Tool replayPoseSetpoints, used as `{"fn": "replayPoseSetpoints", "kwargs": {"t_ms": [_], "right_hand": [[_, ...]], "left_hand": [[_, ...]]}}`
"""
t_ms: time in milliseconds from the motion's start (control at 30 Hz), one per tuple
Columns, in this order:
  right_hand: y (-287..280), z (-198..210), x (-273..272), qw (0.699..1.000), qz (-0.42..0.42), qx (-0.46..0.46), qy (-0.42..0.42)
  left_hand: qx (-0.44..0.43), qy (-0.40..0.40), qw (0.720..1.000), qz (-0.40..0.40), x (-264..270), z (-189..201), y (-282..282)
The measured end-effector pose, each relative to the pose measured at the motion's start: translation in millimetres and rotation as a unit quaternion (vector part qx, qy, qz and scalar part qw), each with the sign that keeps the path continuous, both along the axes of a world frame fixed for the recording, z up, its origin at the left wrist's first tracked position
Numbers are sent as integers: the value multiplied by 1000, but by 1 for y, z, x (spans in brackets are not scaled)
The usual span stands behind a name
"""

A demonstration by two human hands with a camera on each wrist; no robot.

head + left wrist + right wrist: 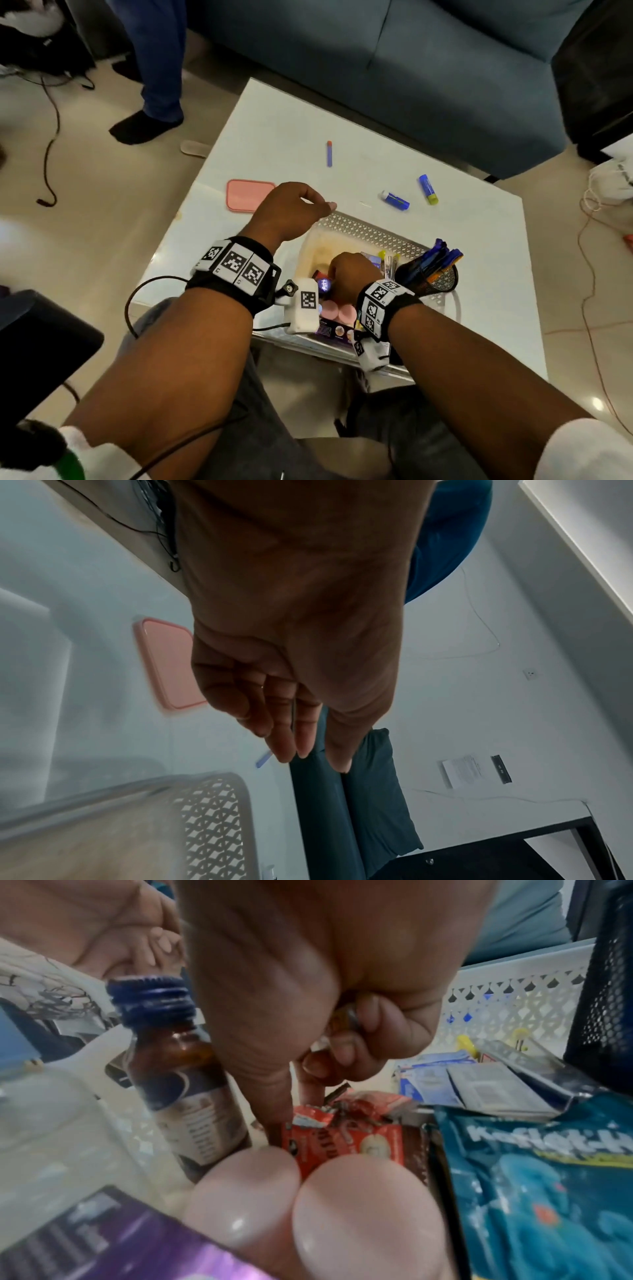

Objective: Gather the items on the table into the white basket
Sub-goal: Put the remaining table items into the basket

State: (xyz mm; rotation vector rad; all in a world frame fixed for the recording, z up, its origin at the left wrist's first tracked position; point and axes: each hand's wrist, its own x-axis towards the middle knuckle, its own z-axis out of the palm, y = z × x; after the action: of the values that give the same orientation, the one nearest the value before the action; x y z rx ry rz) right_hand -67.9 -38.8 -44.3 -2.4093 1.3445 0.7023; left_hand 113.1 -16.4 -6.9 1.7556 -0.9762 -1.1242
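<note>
A: The white table [281,137] stood before a blue sofa [445,68], white basket [370,229] at its near edge.

B: The right hand [349,274], inside the basket, pinched something small and unclear; it should release low. The left hand [291,212] hung relaxed, holding nothing, near the pink lid [243,195] beyond the basket.

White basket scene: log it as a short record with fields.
basket: white basket on the table, partly filled
in basket: brown bottle, red packet, teal packet, black pen cup
left on table: pink lid, blue dart, two glue sticks
left hand: above the table, holding nothing
right hand: inside basket, gripping a small item
</note>
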Motion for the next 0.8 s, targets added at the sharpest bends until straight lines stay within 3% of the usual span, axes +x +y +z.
{"fn": "replayPoseSetpoints", "kwargs": {"t_ms": [100, 300, 500, 800], "right_hand": [[-2, 0, -5, 1000, -10, 3, -11], [-13, 14, -33, 985, -112, -15, -134], [-10, 16, -57, 995, -63, 25, -76], [-7, 7, -68, 986, -101, -3, -130]], "left_hand": [[10, -9, 1000, -22, -5, 2, 0], [22, -6, 998, -56, -17, 11, 2], [32, 13, 997, -65, -28, 16, 0], [43, 9, 996, -79, -37, 16, -1]]}}
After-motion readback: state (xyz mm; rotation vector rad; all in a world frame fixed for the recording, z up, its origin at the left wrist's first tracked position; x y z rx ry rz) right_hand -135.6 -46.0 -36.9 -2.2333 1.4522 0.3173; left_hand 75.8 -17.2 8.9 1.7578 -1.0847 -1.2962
